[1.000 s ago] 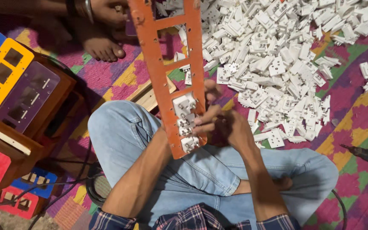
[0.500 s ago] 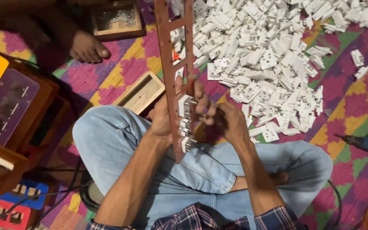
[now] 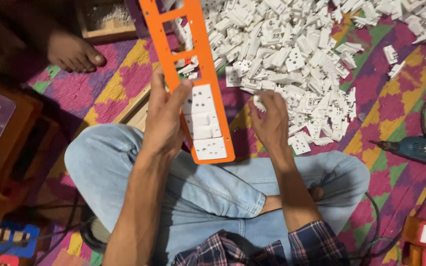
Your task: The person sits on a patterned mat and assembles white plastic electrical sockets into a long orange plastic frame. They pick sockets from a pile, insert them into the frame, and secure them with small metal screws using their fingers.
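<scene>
Here, my left hand (image 3: 166,123) was closed around the left edge of a long orange panel (image 3: 200,74), thumb pressed on its front face and fingers behind it, holding it upright and slightly tilted above my lap. The panel's lower end carried white socket and switch modules (image 3: 203,123) already seated in its cut-outs, while the openings higher up stood unfilled. My right hand (image 3: 272,123) hung just to the right of the panel, apart from it, palm down with the fingers loosely curled at the near edge of the heap of loose white modules (image 3: 292,54); whether it pinched one of them, I could not tell. That heap spread across the far right part of the patterned mat (image 3: 395,123), reaching toward its far edge. I sat cross-legged in light blue jeans (image 3: 203,192), and the panel's bottom end hovered over my knees. A blue power drill (image 3: 422,145) lay near the right edge of the mat, well apart from both hands. Another person's bare foot (image 3: 75,51) rested at the far left, beside a shallow wooden tray (image 3: 107,22).
</scene>
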